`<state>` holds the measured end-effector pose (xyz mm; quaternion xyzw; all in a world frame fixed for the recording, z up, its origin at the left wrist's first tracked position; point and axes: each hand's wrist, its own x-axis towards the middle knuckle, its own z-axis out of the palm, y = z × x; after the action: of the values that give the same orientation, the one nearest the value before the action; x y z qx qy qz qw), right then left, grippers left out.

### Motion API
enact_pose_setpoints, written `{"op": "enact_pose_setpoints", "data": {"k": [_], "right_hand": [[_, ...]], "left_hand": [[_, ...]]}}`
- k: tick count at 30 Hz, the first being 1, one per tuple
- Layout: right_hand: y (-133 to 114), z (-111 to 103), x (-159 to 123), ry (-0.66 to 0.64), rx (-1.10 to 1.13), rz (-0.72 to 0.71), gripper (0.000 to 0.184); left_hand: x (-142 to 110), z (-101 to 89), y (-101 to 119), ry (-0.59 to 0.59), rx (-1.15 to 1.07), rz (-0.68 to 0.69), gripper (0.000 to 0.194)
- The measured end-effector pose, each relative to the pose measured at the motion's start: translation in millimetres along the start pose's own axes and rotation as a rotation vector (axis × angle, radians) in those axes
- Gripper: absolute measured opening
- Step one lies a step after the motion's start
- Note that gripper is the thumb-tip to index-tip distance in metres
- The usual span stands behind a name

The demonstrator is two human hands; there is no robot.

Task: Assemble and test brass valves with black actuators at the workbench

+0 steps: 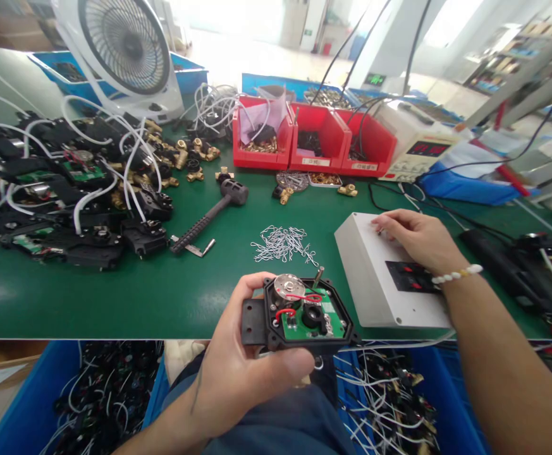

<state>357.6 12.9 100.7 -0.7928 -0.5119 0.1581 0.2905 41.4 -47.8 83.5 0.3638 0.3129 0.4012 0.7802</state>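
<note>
My left hand (pixel 251 366) is closed around an open black plastic housing (pixel 253 322), held at the table's front edge. Inside the housing sit a green circuit board (pixel 299 322), a round silver motor (pixel 289 287) and red wires; a metal pin stands up at its far side. My right hand (pixel 415 237) rests on top of a light grey control box (pixel 363 278), thumb and forefinger pinched at its far left corner on what looks like a small metal switch (pixel 379 232), mostly hidden by the fingers. Behind the housing lies a pile of wire clips (pixel 282 243).
A black hammer (pixel 209 215) lies left of the clips. Black assemblies with white cables (pixel 67 196) crowd the left. Red bins (pixel 320 142), brass fittings (pixel 181 155), a power supply (pixel 420 148) and a white fan (pixel 128 50) stand behind. Blue crates (pixel 24 404) sit below the edge.
</note>
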Motion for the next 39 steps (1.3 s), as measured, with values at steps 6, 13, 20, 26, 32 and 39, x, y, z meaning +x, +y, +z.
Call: {"op": "enact_pose_setpoints", "data": {"k": [6, 13, 20, 26, 32, 39], "right_hand": [[1, 0, 0, 0.003, 0.002, -0.003, 0.016], [0, 0, -1, 0.008, -0.005, -0.030, 0.018], [5, 0, 3, 0.026, -0.011, -0.063, 0.023], [11, 0, 5, 0.016, -0.024, -0.108, 0.031], [6, 0, 2, 0.041, -0.042, 0.003, 0.029], [1, 1, 0, 0.044, -0.049, 0.036, 0.025]], "left_hand": [[-3, 3.4, 2, 0.037, -0.008, 0.022, 0.062], [-3, 5.8, 2, 0.047, 0.048, 0.010, 0.057], [-5, 11.2, 3, 0.063, 0.071, 0.033, 0.053], [-1, 4.1, -3, 0.073, 0.003, -0.013, 0.058], [14, -4.3, -9, 0.083, -0.238, -0.143, 0.049], [14, -5.4, -8, 0.113, -0.285, -0.124, 0.049]]}}
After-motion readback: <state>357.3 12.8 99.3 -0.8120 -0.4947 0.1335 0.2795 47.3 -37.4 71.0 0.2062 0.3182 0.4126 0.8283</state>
